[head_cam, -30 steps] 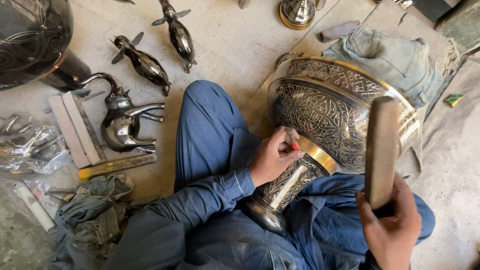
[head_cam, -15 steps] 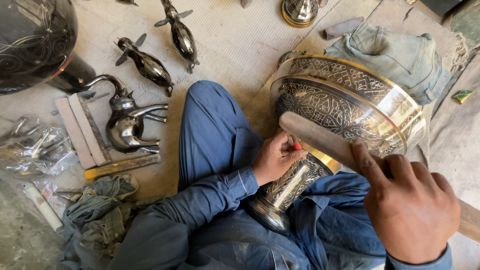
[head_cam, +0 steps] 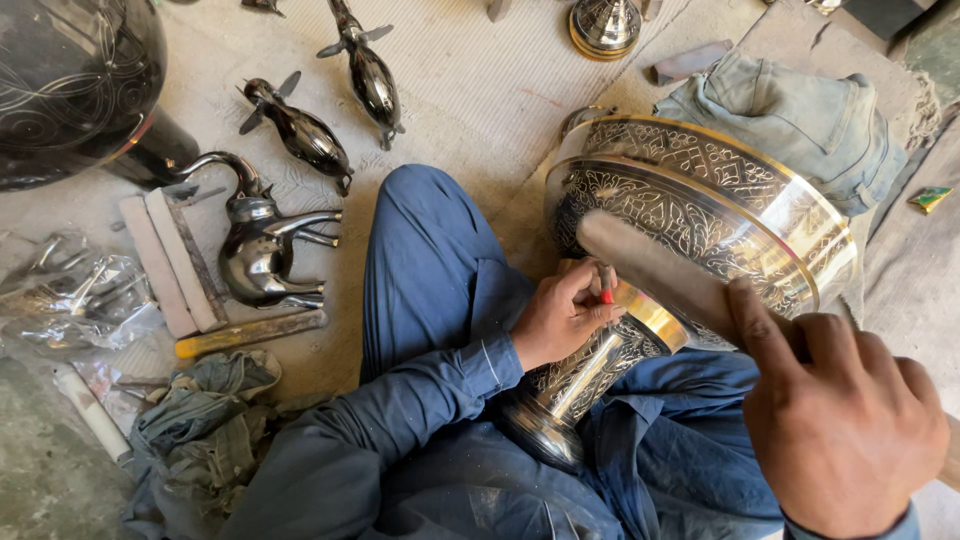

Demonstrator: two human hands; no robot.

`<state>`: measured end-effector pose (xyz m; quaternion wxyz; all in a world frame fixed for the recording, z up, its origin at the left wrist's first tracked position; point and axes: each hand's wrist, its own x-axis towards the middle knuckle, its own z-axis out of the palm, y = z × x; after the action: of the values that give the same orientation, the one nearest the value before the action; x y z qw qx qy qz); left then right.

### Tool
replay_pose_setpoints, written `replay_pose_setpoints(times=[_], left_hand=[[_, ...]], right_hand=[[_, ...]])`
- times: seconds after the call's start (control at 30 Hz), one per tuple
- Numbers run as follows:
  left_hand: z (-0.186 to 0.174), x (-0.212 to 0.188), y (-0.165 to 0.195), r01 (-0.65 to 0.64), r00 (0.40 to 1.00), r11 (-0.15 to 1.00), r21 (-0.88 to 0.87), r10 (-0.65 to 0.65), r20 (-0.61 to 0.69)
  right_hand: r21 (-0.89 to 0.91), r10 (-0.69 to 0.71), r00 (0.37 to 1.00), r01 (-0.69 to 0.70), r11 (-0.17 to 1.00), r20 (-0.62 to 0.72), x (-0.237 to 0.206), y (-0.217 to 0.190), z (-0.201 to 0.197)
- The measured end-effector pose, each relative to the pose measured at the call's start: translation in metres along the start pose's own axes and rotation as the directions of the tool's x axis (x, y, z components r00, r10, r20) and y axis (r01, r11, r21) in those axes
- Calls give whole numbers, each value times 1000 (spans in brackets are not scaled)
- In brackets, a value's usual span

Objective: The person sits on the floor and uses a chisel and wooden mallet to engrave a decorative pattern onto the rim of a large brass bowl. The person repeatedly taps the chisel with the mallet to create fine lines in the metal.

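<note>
Rt hand (head_cam: pixel 840 420) w/ wooden mallet (head_cam: pixel 655 270) has swung down from raised position; head now meets small red-tipped chisel (head_cam: pixel 606 290), pinched in left hand (head_cam: pixel 560 315) fingers against engraved brass goblet (head_cam: pixel 690 220) lying tilted across lap. Rt fingers wrapped on handle. Strike landing, engraving ongoing.

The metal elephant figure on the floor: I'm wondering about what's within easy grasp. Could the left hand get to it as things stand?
Probably yes. The elephant figure stands on the floor beyond the bent knee with nothing over it, but the left hand now holds a small tool against the engraved goblet.
</note>
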<state>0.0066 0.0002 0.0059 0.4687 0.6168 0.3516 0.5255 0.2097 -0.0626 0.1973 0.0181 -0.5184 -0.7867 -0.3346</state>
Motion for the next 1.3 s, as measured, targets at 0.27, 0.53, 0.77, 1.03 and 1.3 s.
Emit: replay_pose_setpoints(times=[0.27,0.53,0.77,1.03,1.3], left_hand=[[3,-1,4,38,998,999,-10,-37,45],[7,1,8,6,996,1000,-3,-6,87],[6,5,13,-1,994,999,51,-4,106],[7,6,17,-43,987,992,120,23,161],[6,7,22,-22,983,982,187,-13,183]], right_hand=[[57,72,996,-70,996,-45,-7,1,5],[99,124,992,-122,988,-10,-29,6,21],[41,120,992,-122,992,33,-35,6,24],[132,174,984,-177,975,37,-44,7,29],[172,238,971,-241,955,34,-55,6,36]])
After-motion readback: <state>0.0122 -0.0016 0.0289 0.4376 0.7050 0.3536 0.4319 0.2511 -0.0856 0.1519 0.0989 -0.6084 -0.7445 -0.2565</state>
